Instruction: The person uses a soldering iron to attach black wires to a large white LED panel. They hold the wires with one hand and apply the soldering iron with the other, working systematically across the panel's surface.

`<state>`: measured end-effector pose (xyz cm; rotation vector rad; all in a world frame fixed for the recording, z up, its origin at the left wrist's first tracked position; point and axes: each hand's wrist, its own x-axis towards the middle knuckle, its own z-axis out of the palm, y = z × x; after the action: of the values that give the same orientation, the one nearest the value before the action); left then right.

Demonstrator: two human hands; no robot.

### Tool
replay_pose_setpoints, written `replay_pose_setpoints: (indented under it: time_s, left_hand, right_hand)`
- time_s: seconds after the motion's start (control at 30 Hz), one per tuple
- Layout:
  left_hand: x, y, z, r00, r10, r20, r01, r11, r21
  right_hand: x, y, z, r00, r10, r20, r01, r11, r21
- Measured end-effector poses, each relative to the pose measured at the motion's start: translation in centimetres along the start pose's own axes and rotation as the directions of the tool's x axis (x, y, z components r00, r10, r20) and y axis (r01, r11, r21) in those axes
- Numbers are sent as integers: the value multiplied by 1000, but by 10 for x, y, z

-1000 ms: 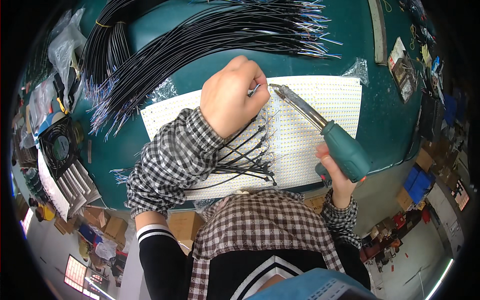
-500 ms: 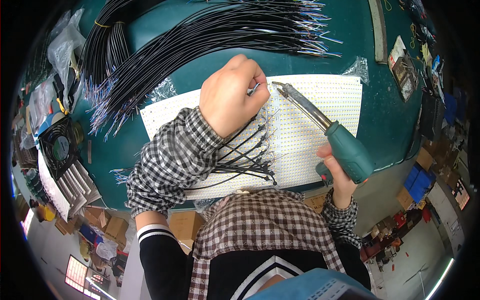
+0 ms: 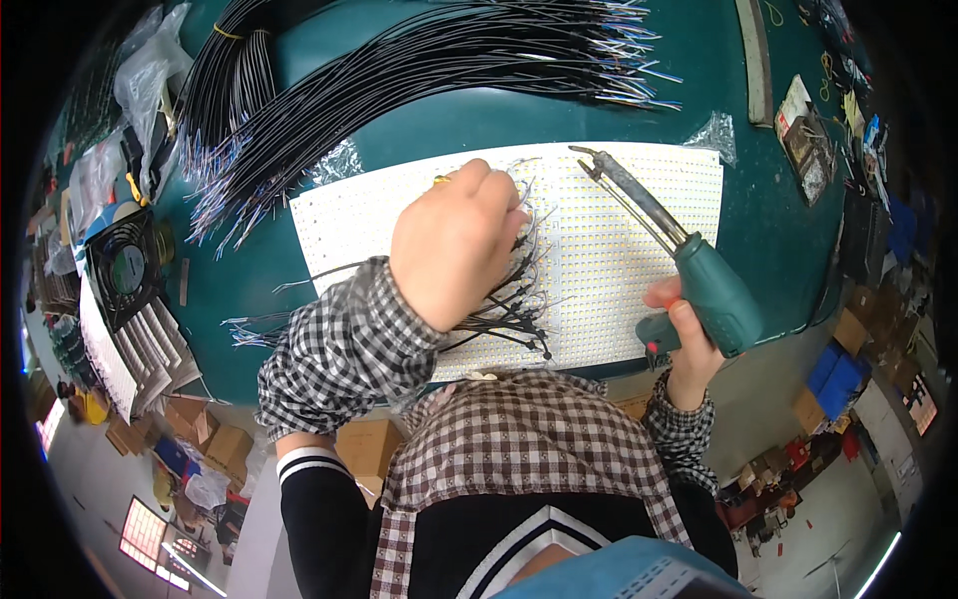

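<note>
My right hand grips a green pistol-shaped soldering iron. The iron's metal tip hovers over the far part of a white LED board covered in rows of small yellowish chips. Closed, with its back toward me, my left hand is over the left half of the board; whatever its fingers hold is hidden beneath it. Several short black cables with thin bare-ended wires lie across the board's middle, partly under that hand. Another black cable sticks out left of my sleeve.
A big bundle of black cables with coloured wire ends spreads across the far side of the green table. At the left stand a black fan and a stack of white strips. A small box lies far right.
My left hand has come down and slightly left, away from the iron's tip. The soldering iron has shifted a little right and up. A cable now shows left of my sleeve.
</note>
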<state>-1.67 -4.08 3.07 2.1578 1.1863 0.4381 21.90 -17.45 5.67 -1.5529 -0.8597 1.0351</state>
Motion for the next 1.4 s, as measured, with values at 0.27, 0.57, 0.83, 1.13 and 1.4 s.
replay_pose_setpoints:
  time_s: [0.27, 0.57, 0.83, 1.13, 1.4]
  left_hand:
    - [10, -3, 6, 987, 139, -77, -132, 987, 88]
    - [25, -18, 16, 992, -117, -51, 92, 933, -347]
    - [30, -19, 17, 988, -152, -14, 138, 928, -347]
    - [29, -16, 22, 988, -123, -94, 91, 952, -291]
    - [29, -12, 19, 990, -121, -74, 101, 966, -237]
  right_hand:
    - [-8, 11, -11, 1000, 14, -12, -13, 997, 73]
    - [-9, 10, -13, 1000, -9, 21, 8, 998, 69]
    - [-11, 9, -10, 998, 45, 48, -48, 997, 59]
    - [-19, 11, -11, 993, 85, 77, -87, 996, 25]
    - [-18, 15, -13, 991, 93, 95, -80, 988, -129]
